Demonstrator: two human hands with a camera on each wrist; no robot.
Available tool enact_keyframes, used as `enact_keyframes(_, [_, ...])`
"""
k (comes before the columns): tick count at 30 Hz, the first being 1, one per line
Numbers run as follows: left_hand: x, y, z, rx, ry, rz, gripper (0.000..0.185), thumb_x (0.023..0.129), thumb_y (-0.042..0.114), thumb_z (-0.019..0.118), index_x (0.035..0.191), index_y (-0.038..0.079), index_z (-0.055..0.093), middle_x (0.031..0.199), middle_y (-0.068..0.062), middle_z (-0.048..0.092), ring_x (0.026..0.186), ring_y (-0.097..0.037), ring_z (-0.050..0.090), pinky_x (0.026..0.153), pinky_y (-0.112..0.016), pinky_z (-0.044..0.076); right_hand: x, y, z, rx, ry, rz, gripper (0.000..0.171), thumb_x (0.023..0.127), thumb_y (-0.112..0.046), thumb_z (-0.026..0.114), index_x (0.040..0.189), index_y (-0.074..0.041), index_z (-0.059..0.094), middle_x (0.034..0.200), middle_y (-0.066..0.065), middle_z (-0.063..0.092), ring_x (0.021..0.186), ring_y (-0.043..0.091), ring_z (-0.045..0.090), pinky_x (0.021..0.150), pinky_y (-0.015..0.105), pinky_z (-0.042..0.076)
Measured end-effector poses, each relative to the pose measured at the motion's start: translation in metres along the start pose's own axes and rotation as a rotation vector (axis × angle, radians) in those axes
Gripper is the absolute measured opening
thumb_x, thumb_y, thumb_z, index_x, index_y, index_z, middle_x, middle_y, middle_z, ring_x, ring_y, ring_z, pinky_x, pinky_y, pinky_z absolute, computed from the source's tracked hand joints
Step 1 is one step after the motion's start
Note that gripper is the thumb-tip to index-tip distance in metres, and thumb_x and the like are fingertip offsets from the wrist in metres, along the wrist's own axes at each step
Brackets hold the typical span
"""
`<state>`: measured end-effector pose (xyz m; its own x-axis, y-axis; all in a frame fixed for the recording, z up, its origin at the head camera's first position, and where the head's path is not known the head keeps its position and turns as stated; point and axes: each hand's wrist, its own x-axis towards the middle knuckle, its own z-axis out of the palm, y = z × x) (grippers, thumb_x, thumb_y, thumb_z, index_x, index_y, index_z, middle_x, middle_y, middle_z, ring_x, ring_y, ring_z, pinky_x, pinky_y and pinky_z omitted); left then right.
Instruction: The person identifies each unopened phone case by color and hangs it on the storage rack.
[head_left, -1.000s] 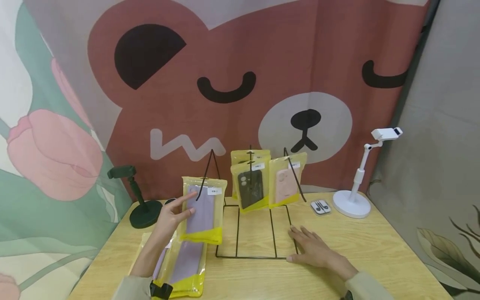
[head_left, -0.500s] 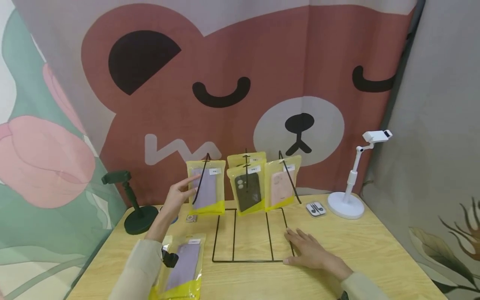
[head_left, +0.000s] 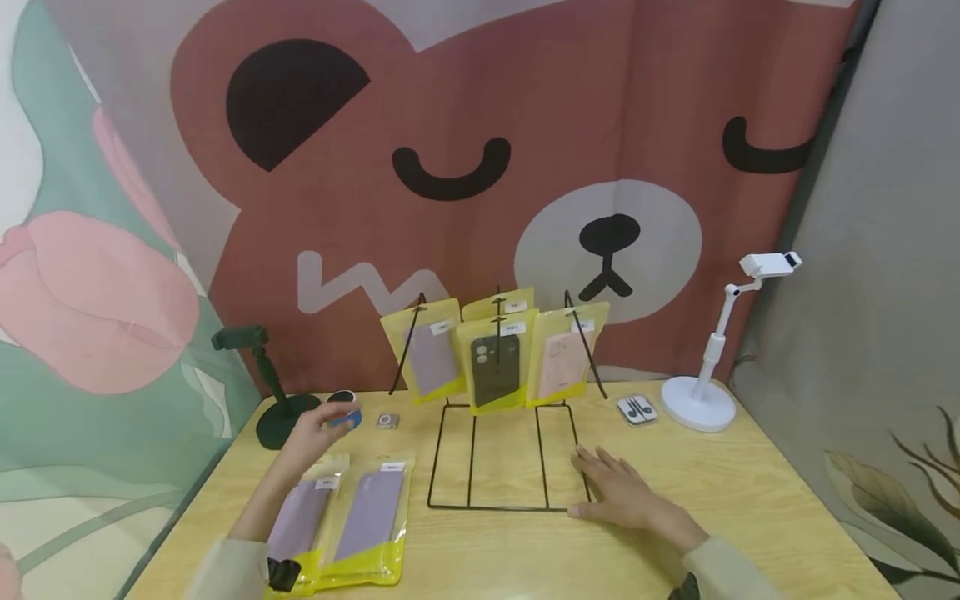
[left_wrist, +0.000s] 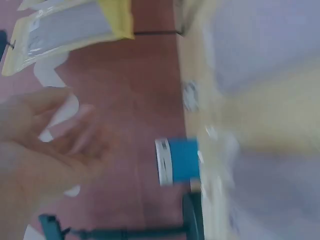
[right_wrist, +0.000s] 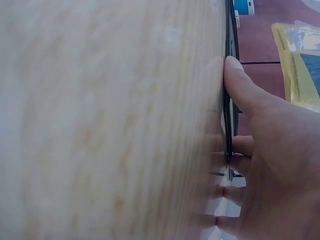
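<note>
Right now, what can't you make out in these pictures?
- Labels on the hanging cases: head view, too small to read.
- Small item on the table: head view, too small to identify.
- Left hand: left wrist view, blurred.
- Right hand: right wrist view, fingertips hidden behind the rack base.

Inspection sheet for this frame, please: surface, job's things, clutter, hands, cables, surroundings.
Surface: wooden table.
Job's things: wire rack hung with packaged phone cases, lilac case leftmost; two lilac packs flat at front left.
Clutter: black stand, white stand, earphone box, blue-and-black round item.
Hands: left hand open, above the table, holding nothing; right hand flat, pressing the rack base.
Cables: nothing seen.
Surroundings: bear-print cloth backdrop.
</note>
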<state>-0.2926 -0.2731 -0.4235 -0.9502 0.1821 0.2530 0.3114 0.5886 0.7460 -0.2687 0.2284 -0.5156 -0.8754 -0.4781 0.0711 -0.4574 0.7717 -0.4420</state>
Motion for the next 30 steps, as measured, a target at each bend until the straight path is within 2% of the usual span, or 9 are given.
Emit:
enact_keyframes(3, [-0.024,-0.008,-0.002,0.209,-0.011,0.035,0.032,0.089,0.003,0.065,0.120,-0.005,0.062,0.120,-0.024,0.061,0.111,-0.046,0.054,0.092,-0.058,0.045,0.000,0.002,-0.002,-0.008,0.010,0.010,0.091,0.083,-0.065,0.060,0.145,-0.002,0.039,0.155,0.019,0.028,0.139,0.050,0.019,0.107,0.071,0.012])
enact_keyframes(5, [-0.038,-0.014,-0.001,0.350,-0.008,0.008,0.032,0.085,0.000,0.068,0.115,-0.007,0.064,0.112,-0.026,0.063,0.104,-0.047,0.057,0.088,-0.059,0.046,0.000,0.003,-0.004,-0.018,0.017,0.016,0.092,0.082,-0.066,0.060,0.145,-0.002,0.039,0.155,0.019,0.027,0.139,0.050,0.020,0.106,0.071,0.012])
enact_keyframes(8, [-0.055,-0.022,-0.001,0.515,-0.027,-0.121,0.037,0.083,0.006,0.070,0.117,-0.007,0.062,0.109,-0.028,0.061,0.098,-0.048,0.058,0.083,-0.060,0.048,0.000,0.005,-0.007,-0.042,0.033,0.018,0.092,0.082,-0.066,0.059,0.145,-0.002,0.040,0.154,0.018,0.028,0.139,0.049,0.021,0.106,0.071,0.014])
enact_keyframes(11, [-0.067,-0.029,0.000,0.621,-0.061,-0.268,0.048,0.084,0.016,0.072,0.124,-0.006,0.058,0.111,-0.032,0.059,0.094,-0.049,0.058,0.076,-0.062,0.049,0.001,0.006,-0.010,-0.050,0.041,0.012,0.091,0.082,-0.065,0.060,0.145,-0.002,0.040,0.154,0.018,0.029,0.139,0.049,0.022,0.106,0.070,0.014])
enact_keyframes(15, [-0.077,-0.034,0.001,0.654,-0.111,-0.429,0.065,0.086,0.034,0.072,0.131,-0.008,0.050,0.117,-0.035,0.055,0.097,-0.051,0.055,0.076,-0.067,0.047,0.003,0.006,-0.011,-0.040,0.029,0.006,0.091,0.082,-0.065,0.060,0.145,-0.002,0.039,0.154,0.018,0.028,0.139,0.049,0.021,0.107,0.070,0.014])
enact_keyframes(19, [-0.082,-0.036,0.002,0.644,-0.136,-0.517,0.088,0.081,0.054,0.070,0.135,-0.010,0.042,0.118,-0.039,0.051,0.099,-0.054,0.051,0.079,-0.069,0.044,0.003,0.005,-0.008,-0.039,0.015,0.008,0.092,0.082,-0.066,0.060,0.145,-0.003,0.039,0.155,0.018,0.028,0.139,0.049,0.020,0.107,0.070,0.014])
enact_keyframes(22, [-0.082,-0.037,0.003,0.631,-0.127,-0.535,0.096,0.076,0.060,0.071,0.136,-0.009,0.042,0.114,-0.038,0.050,0.098,-0.053,0.049,0.078,-0.068,0.044,0.003,0.005,-0.007,-0.036,0.017,0.007,0.092,0.082,-0.065,0.060,0.145,-0.002,0.040,0.155,0.018,0.028,0.139,0.049,0.021,0.107,0.070,0.014])
enact_keyframes(30, [-0.084,-0.040,-0.001,0.540,-0.107,-0.499,0.092,0.071,0.049,0.081,0.134,-0.008,0.045,0.104,-0.033,0.046,0.089,-0.048,0.050,0.074,-0.066,0.047,0.000,-0.002,-0.005,-0.019,-0.002,0.009,0.091,0.083,-0.063,0.061,0.145,-0.001,0.039,0.154,0.019,0.028,0.139,0.049,0.021,0.106,0.070,0.014])
